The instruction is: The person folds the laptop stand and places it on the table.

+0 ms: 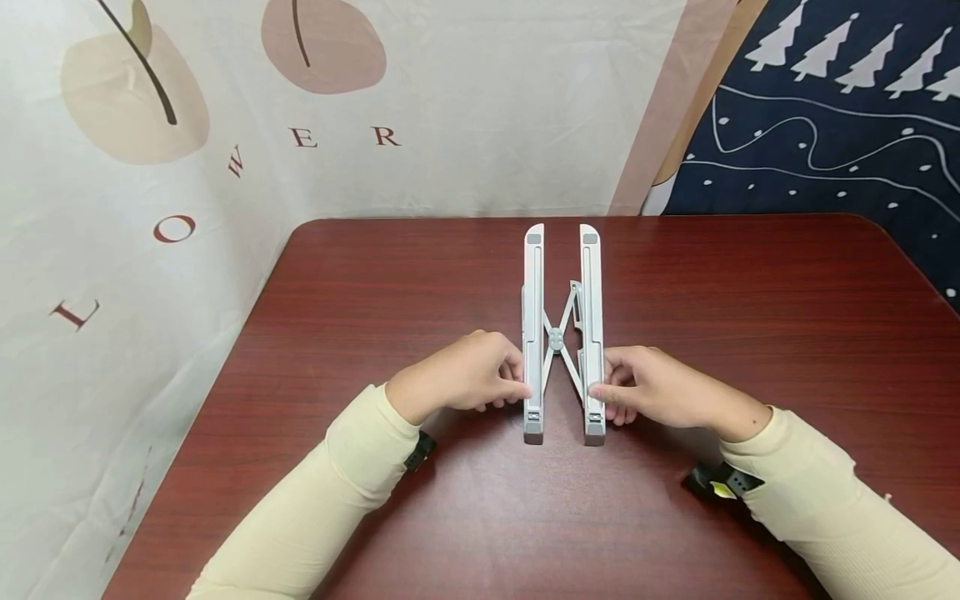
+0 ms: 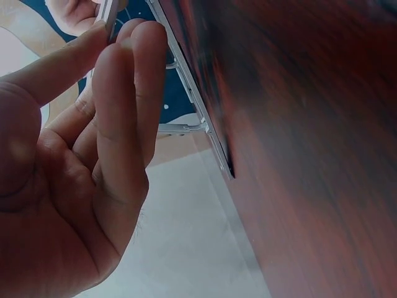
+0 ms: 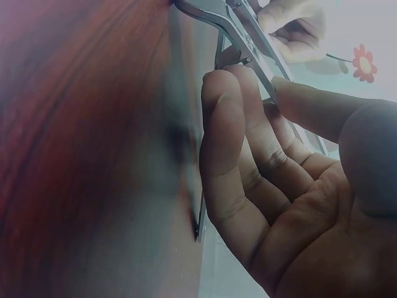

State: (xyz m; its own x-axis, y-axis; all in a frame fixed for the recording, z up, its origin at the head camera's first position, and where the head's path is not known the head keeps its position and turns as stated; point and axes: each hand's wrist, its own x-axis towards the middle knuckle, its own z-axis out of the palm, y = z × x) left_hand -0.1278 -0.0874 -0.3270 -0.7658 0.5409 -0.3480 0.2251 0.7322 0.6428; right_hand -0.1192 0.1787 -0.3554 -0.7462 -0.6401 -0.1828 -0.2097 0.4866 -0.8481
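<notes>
A silver folding laptop stand (image 1: 533,317) stands on the table, its two long rails side by side and running away from me. Between them, crossed bars meet at a central pivot (image 1: 556,339) in an X. My left hand (image 1: 480,371) pinches the left rail near its front end, thumb on top. On the other side, my right hand (image 1: 645,387) grips the right rail at about the same distance, its thumb also on the upper face. Both wrist views show the thumb against the rail and the other fingers curled beneath; part of the stand is hidden behind them.
The dark red wooden table (image 1: 315,333) extends around the stand. Behind it hangs a pale cloth (image 1: 487,167) with printed letters, and a navy cloth (image 1: 810,142) with white trees at the right. Dark straps sit at both wrists.
</notes>
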